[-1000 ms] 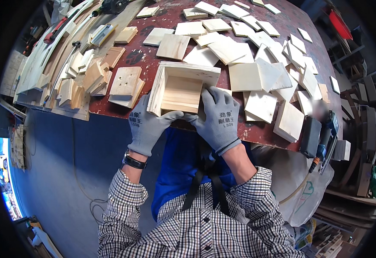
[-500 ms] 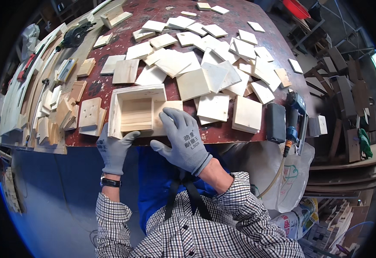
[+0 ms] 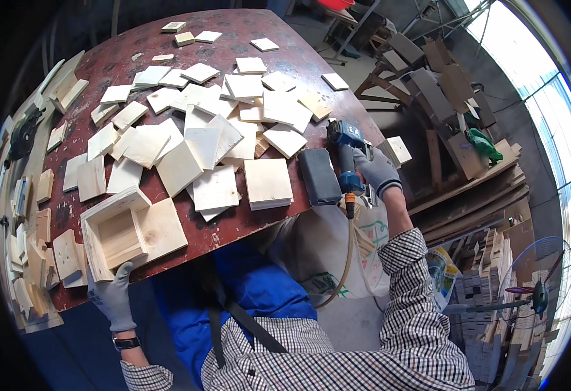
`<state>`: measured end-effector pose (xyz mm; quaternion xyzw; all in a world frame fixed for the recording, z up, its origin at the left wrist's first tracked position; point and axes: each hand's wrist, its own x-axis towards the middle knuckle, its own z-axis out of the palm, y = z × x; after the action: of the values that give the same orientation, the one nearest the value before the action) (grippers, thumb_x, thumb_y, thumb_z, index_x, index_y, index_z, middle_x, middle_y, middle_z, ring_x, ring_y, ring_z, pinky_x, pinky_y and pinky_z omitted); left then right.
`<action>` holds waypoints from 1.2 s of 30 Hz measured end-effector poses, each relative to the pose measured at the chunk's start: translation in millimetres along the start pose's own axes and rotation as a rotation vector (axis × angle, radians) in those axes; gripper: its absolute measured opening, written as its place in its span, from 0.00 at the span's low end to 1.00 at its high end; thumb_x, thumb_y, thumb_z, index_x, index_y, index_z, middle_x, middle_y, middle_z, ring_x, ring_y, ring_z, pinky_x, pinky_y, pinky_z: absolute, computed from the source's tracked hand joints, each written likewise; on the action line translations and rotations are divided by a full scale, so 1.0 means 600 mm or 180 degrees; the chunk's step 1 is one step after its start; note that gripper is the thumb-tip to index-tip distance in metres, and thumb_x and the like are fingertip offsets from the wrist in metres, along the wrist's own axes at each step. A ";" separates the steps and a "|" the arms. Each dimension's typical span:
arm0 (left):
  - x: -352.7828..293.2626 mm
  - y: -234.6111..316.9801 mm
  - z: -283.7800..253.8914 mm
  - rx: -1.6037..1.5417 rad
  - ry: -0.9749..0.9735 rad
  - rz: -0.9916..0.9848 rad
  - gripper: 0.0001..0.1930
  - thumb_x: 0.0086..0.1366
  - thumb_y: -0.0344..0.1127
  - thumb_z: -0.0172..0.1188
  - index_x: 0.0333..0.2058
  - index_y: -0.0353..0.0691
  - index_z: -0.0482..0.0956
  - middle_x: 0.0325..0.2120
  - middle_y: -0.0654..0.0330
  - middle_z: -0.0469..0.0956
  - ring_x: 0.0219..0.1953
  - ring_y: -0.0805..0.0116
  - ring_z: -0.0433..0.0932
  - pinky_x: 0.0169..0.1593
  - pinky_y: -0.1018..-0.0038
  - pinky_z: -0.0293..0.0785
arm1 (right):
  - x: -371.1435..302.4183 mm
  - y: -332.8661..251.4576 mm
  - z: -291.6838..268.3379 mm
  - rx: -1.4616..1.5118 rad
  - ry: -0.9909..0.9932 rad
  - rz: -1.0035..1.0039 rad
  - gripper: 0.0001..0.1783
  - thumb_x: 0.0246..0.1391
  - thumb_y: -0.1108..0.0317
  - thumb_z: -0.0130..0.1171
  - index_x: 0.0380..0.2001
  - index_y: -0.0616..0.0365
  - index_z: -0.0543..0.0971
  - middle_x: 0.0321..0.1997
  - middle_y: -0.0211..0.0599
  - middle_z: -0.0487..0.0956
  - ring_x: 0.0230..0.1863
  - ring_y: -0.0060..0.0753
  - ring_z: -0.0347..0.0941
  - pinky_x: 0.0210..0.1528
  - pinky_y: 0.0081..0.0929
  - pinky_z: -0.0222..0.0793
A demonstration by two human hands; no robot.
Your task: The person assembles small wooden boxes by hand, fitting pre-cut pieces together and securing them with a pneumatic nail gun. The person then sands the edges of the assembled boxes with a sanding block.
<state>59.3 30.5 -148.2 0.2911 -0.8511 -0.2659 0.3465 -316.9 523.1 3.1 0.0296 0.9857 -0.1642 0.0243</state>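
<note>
Small wooden box (image 3: 117, 236) parked at near left edge of table (image 3: 279, 49), four walls joined, open top, flat panel beside it. Steadied by left hand (image 3: 112, 296), fingers closed on near wall. Blue nail gun (image 3: 346, 153) gripped in right hand (image 3: 376, 171) at right edge. Box looks half done; loads of loose square panels (image 3: 215, 190) unused.

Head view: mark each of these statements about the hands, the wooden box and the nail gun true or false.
1. The right hand grips the blue nail gun. True.
2. The left hand lies flat on the loose wooden squares. False: it holds the near edge of the open wooden box.
3. Both hands wear grey gloves. True.
4. The wooden box has a lid on it. False: it is open on top.
5. An air hose hangs from the nail gun. True.
</note>
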 end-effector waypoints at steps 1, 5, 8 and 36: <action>0.001 0.000 -0.003 0.0057 0.0027 0.0015 0.36 0.61 0.56 0.77 0.55 0.30 0.81 0.45 0.46 0.86 0.45 0.48 0.85 0.51 0.57 0.80 | 0.021 -0.004 0.026 -0.0191 0.0031 0.0073 0.44 0.62 0.32 0.57 0.61 0.62 0.81 0.58 0.56 0.84 0.61 0.54 0.81 0.65 0.45 0.73; 0.002 0.005 -0.007 -0.0050 -0.0047 -0.0117 0.36 0.61 0.57 0.77 0.55 0.30 0.81 0.45 0.47 0.86 0.45 0.49 0.86 0.51 0.58 0.80 | 0.056 -0.054 0.069 -0.0834 -0.0064 0.0454 0.47 0.59 0.29 0.59 0.63 0.62 0.81 0.66 0.54 0.81 0.67 0.57 0.78 0.68 0.45 0.72; 0.005 0.003 -0.004 0.0105 0.0081 0.0070 0.40 0.53 0.62 0.81 0.50 0.30 0.82 0.38 0.48 0.86 0.38 0.48 0.86 0.44 0.60 0.83 | 0.067 -0.069 0.074 -0.1044 -0.0178 0.0450 0.43 0.56 0.34 0.62 0.61 0.59 0.83 0.65 0.50 0.82 0.65 0.53 0.80 0.65 0.44 0.76; 0.004 0.000 0.005 -0.0285 -0.0004 -0.0124 0.43 0.51 0.64 0.80 0.56 0.37 0.82 0.44 0.51 0.86 0.45 0.53 0.87 0.49 0.63 0.84 | -0.383 -0.230 -0.061 0.3941 -0.2238 -0.1017 0.17 0.57 0.75 0.62 0.49 0.68 0.76 0.25 0.42 0.78 0.19 0.37 0.76 0.25 0.37 0.76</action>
<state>55.5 29.8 -149.1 0.2917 -0.8328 -0.3106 0.3534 -98.3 393.1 95.7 -0.1607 0.6384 -0.6929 0.2940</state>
